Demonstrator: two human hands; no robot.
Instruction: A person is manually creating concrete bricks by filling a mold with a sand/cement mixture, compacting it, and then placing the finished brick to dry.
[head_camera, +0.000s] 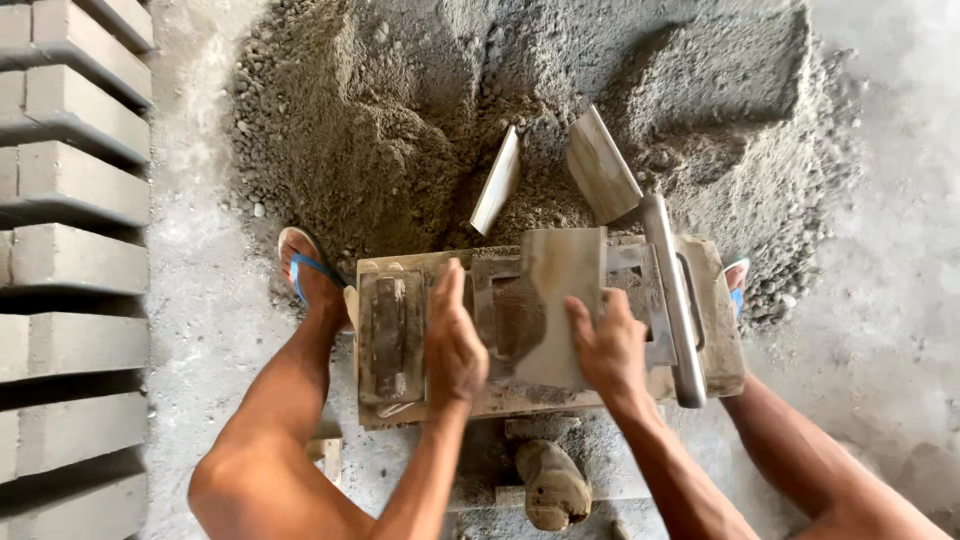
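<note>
A cement-caked brick press (700, 330) stands between my knees, in front of a heap of grey sand mix (400, 120). My left hand (452, 340) lies edge-on across the press top, beside a rectangular block plate (390, 335) on its left end. My right hand (607, 345) grips the near edge of a flat grey board (555, 290) that lies over the mould opening. Dark damp mix shows in the opening between the two hands. A metal lever handle (672, 300) runs along the press's right side.
Rows of finished grey bricks (70, 260) lie on the floor along the left edge. Two flat boards (500, 180) (602, 165) stick up out of the sand heap. My feet wear blue sandals (303, 270). A cement-caked lump (553, 485) sits under the press.
</note>
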